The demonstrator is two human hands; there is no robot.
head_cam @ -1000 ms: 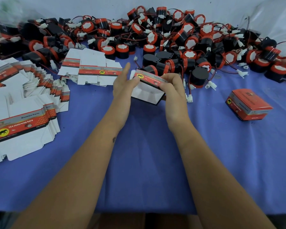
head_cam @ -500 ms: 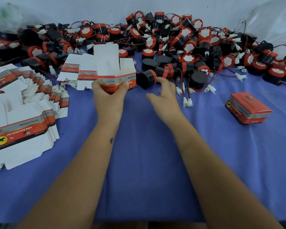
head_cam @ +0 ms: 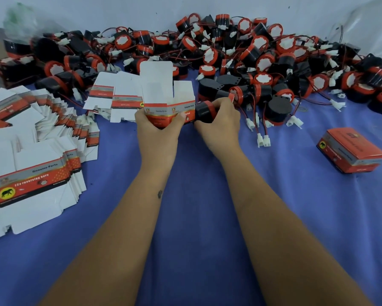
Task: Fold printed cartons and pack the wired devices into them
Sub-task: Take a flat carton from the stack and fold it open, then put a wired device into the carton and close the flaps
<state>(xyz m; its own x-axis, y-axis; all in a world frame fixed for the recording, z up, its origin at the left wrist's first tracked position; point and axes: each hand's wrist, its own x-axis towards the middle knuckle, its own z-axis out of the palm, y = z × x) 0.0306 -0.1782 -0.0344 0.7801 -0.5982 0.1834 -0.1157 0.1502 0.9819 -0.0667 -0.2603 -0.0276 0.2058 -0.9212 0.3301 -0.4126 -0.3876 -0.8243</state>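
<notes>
Fingers of the left hand [head_cam: 158, 129] clasp an opened printed carton [head_cam: 169, 102], flaps standing up, above the blue cloth [head_cam: 196, 217]. Just beside it the right hand [head_cam: 218, 122] grips 1 black-and-red wired device [head_cam: 204, 111] at the carton's side. Behind sprawls the device heap [head_cam: 252, 56]; flat cartons [head_cam: 31, 151] lie left, 1 closed box [head_cam: 351, 153] right.
</notes>
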